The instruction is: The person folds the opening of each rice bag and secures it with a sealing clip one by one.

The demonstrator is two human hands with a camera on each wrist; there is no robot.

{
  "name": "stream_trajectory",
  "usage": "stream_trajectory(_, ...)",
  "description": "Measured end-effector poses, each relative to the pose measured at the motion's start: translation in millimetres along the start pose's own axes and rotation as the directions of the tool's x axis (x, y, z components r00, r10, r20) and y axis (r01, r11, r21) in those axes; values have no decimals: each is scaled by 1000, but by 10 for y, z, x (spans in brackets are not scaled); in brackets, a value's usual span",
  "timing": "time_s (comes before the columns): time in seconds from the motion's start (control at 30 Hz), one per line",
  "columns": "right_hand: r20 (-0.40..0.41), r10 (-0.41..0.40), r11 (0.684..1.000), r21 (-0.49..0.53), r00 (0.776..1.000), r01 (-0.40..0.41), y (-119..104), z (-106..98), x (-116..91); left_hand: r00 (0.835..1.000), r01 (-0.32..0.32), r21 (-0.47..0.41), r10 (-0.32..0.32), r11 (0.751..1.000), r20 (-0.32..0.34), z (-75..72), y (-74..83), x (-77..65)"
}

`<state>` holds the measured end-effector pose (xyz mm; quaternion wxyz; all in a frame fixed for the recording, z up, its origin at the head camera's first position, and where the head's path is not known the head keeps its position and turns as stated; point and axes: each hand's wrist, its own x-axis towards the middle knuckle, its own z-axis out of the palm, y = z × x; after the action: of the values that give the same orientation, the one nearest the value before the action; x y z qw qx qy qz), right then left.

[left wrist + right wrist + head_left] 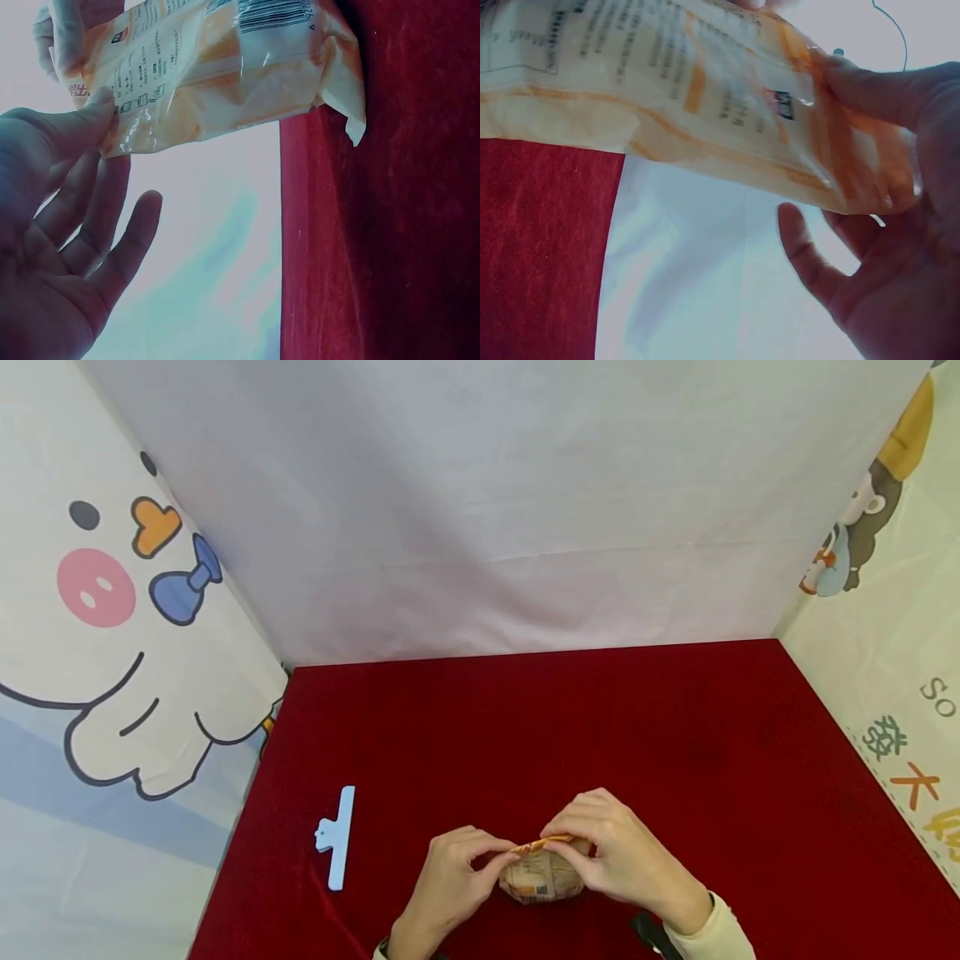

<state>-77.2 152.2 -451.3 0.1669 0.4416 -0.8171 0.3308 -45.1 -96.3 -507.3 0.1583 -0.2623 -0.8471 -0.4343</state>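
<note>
A pale blue clip [341, 842] lies unattached on the desk [525, 735]. Fingers of the left hand [456, 874] pinch one end of the orange edge, seemingly folded already, of a bag [536, 878] between both hands; the right hand's [624, 860] fingers pinch the other.

Red cloth [393, 827] offers passage between the left hand [456, 872] and the pale blue clip [341, 843] to that hand's left. A packet [538, 878] bars the gap between the left hand and right hand [611, 847], while ahead of both, room reaches back to a white backdrop [525, 527].
</note>
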Motion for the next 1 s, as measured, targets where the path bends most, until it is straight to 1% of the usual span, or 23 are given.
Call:
stream_trajectory(0.13,-38,-62,997,-41,997,60,36,34,-18,999,-15,17,16,1000,-29,22,10,-15)
stream_trajectory(0.23,-38,-69,996,-66,997,66,36,43,-30,1000,-18,15,18,1000,-12,4,10,-30)
stream_trajectory(0.33,-43,-80,995,-69,996,77,34,47,-34,999,20,-13,-20,1000,35,-37,-1,-51)
stream_trajectory(0.4,-39,-75,995,-66,996,72,29,46,-33,996,70,-26,-69,997,63,-66,-12,-71)
stream_trajectory(0.47,-40,-80,995,-64,996,78,29,44,-30,992,106,-21,-104,994,74,-82,-26,-96)
stream_trajectory(0.5,-40,-81,995,-63,996,78,28,42,-29,991,111,-9,-110,994,75,-83,-33,-108)
stream_trajectory(0.57,-34,-76,995,-63,997,74,25,37,-26,993,101,23,-102,995,61,-73,-47,-128)
stream_trajectory(0.63,-38,-86,994,-64,996,84,29,35,-23,997,69,52,-71,996,35,-58,-54,-141)
stream_trajectory(0.7,-33,-80,995,-67,996,77,26,29,-20,999,43,78,-44,996,11,-45,-57,-147)
stream_trajectory(0.77,-35,-82,995,-67,996,80,25,27,-16,999,40,88,-40,995,-7,-43,-60,-151)
stream_trajectory(0.87,-30,-82,995,-67,996,80,23,22,-8,999,46,93,-45,995,-5,-56,-64,-149)
stream_trajectory(0.93,-28,-84,994,-69,996,82,23,19,-4,999,42,97,-43,994,9,-70,-71,-148)
stream_trajectory(1.0,-15,-70,995,-73,997,69,20,12,0,999,35,103,-37,994,22,-87,-77,-149)
